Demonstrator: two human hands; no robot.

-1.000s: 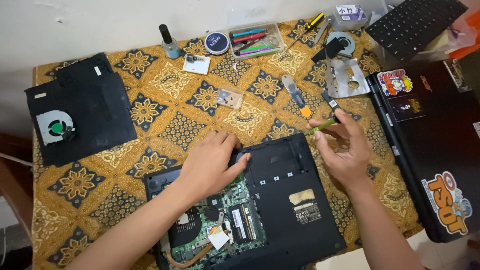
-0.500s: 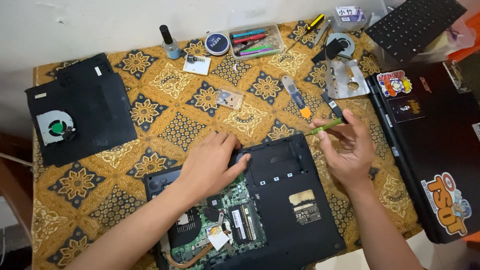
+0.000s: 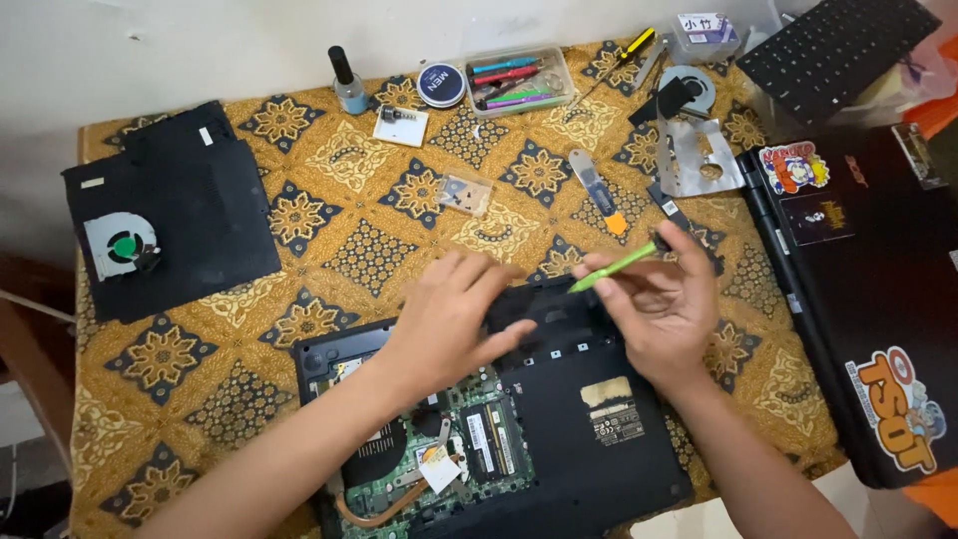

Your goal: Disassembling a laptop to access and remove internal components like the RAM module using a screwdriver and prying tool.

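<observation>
Left hand point(image 3: 454, 324) remains pressed flat, fingers spread, on the opened black laptop base point(image 3: 559, 429). Right hand point(image 3: 664, 304) grips a slim green plastic pry tool point(image 3: 612, 269), now lowered to the base's rear edge on the patterned bench point(image 3: 299, 230)

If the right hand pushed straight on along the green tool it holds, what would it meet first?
Probably the left hand's fingertips on the black laptop base: the right hand aims the green tool lower-left towards them, though depth is unclear.
</observation>
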